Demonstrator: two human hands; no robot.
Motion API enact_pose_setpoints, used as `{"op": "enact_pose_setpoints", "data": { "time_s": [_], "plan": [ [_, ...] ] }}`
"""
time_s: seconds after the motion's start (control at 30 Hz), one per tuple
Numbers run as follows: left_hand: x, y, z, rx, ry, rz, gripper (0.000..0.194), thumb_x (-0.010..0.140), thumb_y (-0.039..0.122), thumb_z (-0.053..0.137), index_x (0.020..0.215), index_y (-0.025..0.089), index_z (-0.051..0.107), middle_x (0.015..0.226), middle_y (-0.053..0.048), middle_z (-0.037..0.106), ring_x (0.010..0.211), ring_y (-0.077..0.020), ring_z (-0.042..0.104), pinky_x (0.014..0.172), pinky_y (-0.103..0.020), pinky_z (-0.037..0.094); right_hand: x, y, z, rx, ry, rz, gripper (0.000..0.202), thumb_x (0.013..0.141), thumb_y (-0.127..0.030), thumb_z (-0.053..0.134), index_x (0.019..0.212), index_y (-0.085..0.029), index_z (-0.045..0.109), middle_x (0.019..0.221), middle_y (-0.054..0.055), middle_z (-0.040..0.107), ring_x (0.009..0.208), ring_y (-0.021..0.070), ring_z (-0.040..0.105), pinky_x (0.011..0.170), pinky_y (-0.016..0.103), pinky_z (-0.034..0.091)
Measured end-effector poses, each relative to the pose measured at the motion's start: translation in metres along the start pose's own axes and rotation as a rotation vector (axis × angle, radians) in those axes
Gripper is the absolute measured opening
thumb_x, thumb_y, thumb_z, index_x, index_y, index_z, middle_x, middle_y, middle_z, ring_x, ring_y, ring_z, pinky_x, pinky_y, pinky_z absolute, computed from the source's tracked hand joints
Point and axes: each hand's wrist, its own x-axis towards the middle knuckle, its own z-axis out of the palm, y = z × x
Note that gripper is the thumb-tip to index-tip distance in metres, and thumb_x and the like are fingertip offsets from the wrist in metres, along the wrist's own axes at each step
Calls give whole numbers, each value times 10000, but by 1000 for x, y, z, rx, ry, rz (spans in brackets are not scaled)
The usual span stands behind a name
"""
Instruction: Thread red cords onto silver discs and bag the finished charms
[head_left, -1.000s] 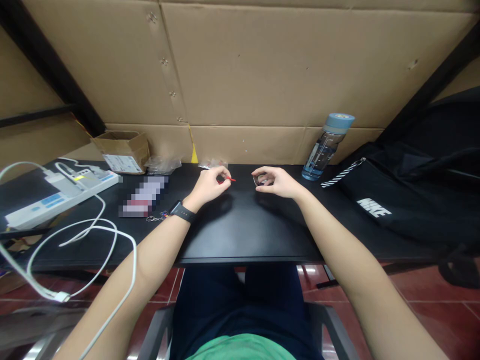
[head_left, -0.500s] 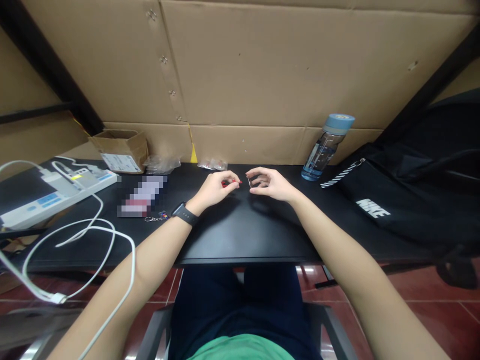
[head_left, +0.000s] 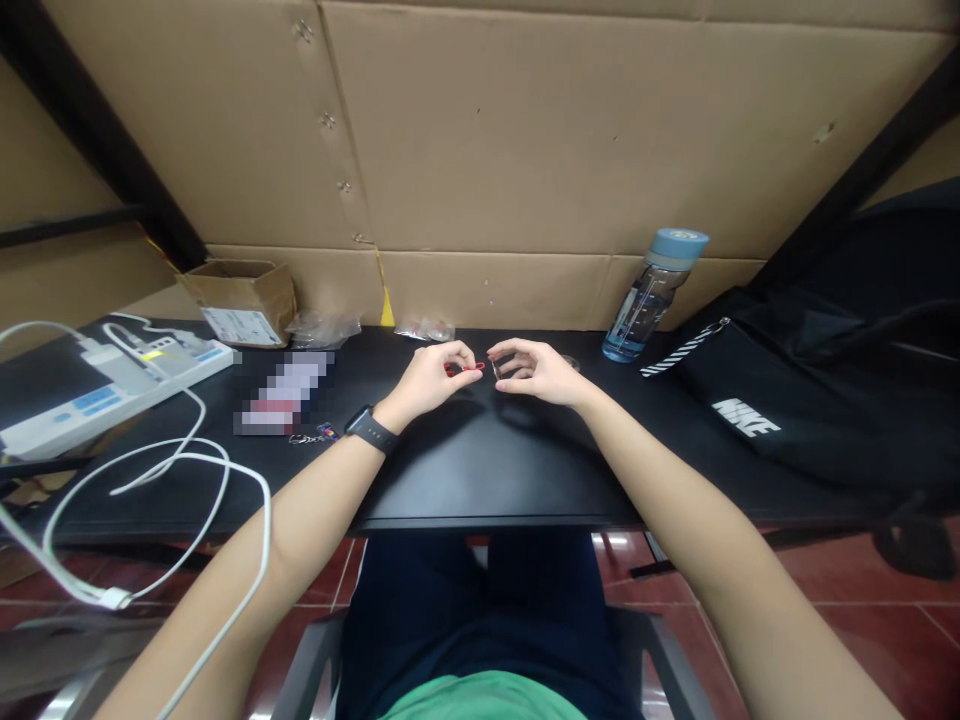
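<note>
Above the middle of the black table (head_left: pixel 480 480), my left hand (head_left: pixel 433 380) pinches a small red cord-like thing (head_left: pixel 480 366) between thumb and forefinger. Part of it shows inside the curl of the fingers. Facing it a short gap away, my right hand (head_left: pixel 546 373) grips a thin, shiny metal piece (head_left: pixel 496 369) between thumb and fingertips. That piece is too small for me to tell its exact kind. A black watch (head_left: pixel 371 430) sits on my left wrist. Left of the watch lies a keychain (head_left: pixel 315 436) with a small coloured charm.
At the left are a white power strip (head_left: pixel 112 400) with cables, an open cardboard box (head_left: pixel 244 300) and a blurred-out flat object (head_left: pixel 286 393). Small clear plastic bags (head_left: pixel 425 329) lie at the back. A water bottle (head_left: pixel 652 295) and a black bag (head_left: pixel 787 400) stand to the right.
My hands have come slightly closer together. More of the red thing sticks out past the left fingertips, nearer the metal piece.
</note>
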Motion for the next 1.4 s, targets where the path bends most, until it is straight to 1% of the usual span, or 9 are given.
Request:
{"op": "enact_pose_setpoints", "data": {
  "time_s": [0.2, 0.37, 0.5, 0.6, 0.83, 1.07, 1.17, 1.27, 1.4],
  "plan": [
    [0, 0, -1, -34, -16, 7, 217, 869, 357, 781, 1038, 235, 722, 930, -23, 806, 924, -209, 770, 895, -324, 552, 0, -3, 2, 21, 8, 14, 579, 736, -320, 896, 1263, -230, 675, 1300, 113, 703, 1043, 241, 750, 874, 395, 654],
    [0, 4, -3, 74, -27, 38, 148, 895, 371, 766, 958, 244, 808, 975, -34, 825, 891, -223, 762, 870, -351, 534, 1, 0, 5, 72, 40, 13, 641, 715, -313, 911, 1297, -240, 652, 1325, 117, 684, 1081, 257, 746, 907, 425, 655],
    [0, 5, -4, 138, -11, 31, 138, 887, 376, 780, 969, 285, 844, 999, -27, 829, 936, -244, 754, 906, -383, 510, 1, 1, 7, 107, 51, 7, 669, 695, -322, 924, 1301, -253, 649, 1342, 117, 674, 1093, 266, 739, 904, 446, 665],
    [0, 4, -4, 149, -9, 34, 122, 884, 382, 789, 958, 310, 853, 1023, -23, 829, 972, -254, 750, 939, -402, 494, 1, 0, 8, 118, 57, 6, 672, 686, -323, 931, 1295, -261, 652, 1342, 111, 674, 1099, 270, 736, 913, 456, 664],
    [1, 7, -2, 179, -8, 32, 85, 883, 355, 796, 948, 346, 851, 989, -6, 832, 935, -245, 751, 982, -432, 442, 0, 0, 8, 125, 58, 5, 678, 679, -342, 939, 1290, -269, 654, 1339, 105, 674, 1101, 270, 733, 928, 463, 659],
    [0, 8, -1, 219, 7, 35, 142, 899, 378, 781, 1020, 325, 831, 972, -2, 836, 920, -246, 765, 1076, -477, 334, 0, 0, 9, 135, 66, 4, 677, 689, -348, 935, 1296, -271, 645, 1321, 96, 681, 1089, 260, 738, 944, 466, 650],
    [0, 10, -1, 220, 2, 41, 122, 910, 381, 765, 992, 317, 828, 947, 7, 835, 897, -237, 763, 1080, -480, 338, 0, 0, 9, 152, 71, 1, 678, 682, -349, 938, 1289, -267, 648, 1321, 99, 684, 1082, 259, 740, 957, 477, 643],
    [0, 12, -2, 245, 22, 39, 118, 912, 386, 752, 941, 305, 831, 998, -7, 833, 961, -252, 750, 1077, -485, 355, 0, 0, 10, 163, 80, -8, 678, 677, -358, 939, 1284, -264, 652, 1314, 100, 691, 1077, 260, 740, 984, 497, 631],
    [-1, 14, -1, 172, 31, 38, 138, 911, 377, 736, 940, 281, 831, 1019, -22, 828, 922, -238, 743, 972, -419, 470, 1, 0, 12, 182, 90, -32, 679, 671, -362, 944, 1278, -264, 656, 1297, 94, 695, 1063, 255, 742, 1004, 499, 622]
  ]
}}
